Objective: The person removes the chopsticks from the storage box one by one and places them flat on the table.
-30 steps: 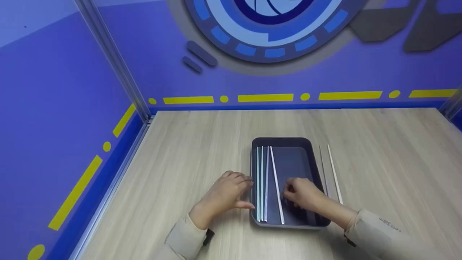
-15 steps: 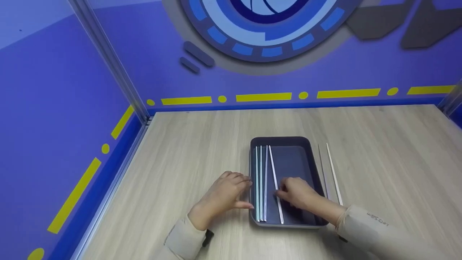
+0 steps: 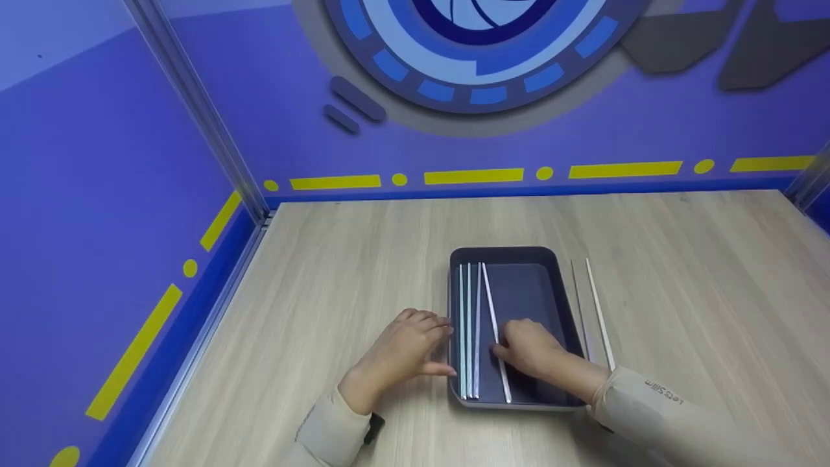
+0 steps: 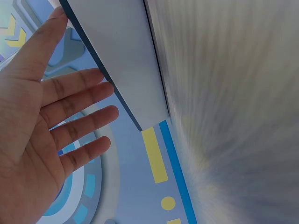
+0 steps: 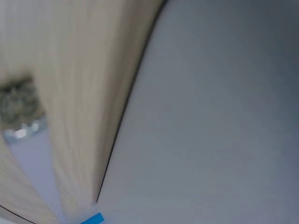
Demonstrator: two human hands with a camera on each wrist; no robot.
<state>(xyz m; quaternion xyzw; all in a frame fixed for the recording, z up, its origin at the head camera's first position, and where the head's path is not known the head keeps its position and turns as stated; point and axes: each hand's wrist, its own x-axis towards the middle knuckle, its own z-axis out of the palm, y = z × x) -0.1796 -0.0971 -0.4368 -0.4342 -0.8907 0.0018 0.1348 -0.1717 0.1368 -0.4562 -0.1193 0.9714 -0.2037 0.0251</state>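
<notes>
A dark rectangular tray (image 3: 532,292) lies on the table. Inside, along its left side, are two teal chopsticks (image 3: 465,324), a lavender chopstick (image 3: 478,331) and a slanted pinkish-white chopstick (image 3: 491,301). My right hand (image 3: 532,347) reaches over the tray's right wall and pinches the pinkish-white one below its middle; the thumb crosses it and the other fingers are curled, partly hidden. My left hand (image 3: 408,344) rests its fingertips against the tray's left wall. In the left wrist view the left hand's fingers (image 4: 79,126) are straight at the tray's rim (image 4: 100,63).
Right of the tray, a lavender chopstick (image 3: 580,311) and a whitish chopstick (image 3: 600,311) lie on the wooden table (image 3: 337,272). Blue panels (image 3: 389,149) stand behind and to the left. In the right wrist view, the tray's grey outer wall (image 5: 196,121) fills most of the picture.
My right hand has moved left inside the tray, from beside the pinkish-white chopstick onto it. The left hand has stayed at the tray's left wall.
</notes>
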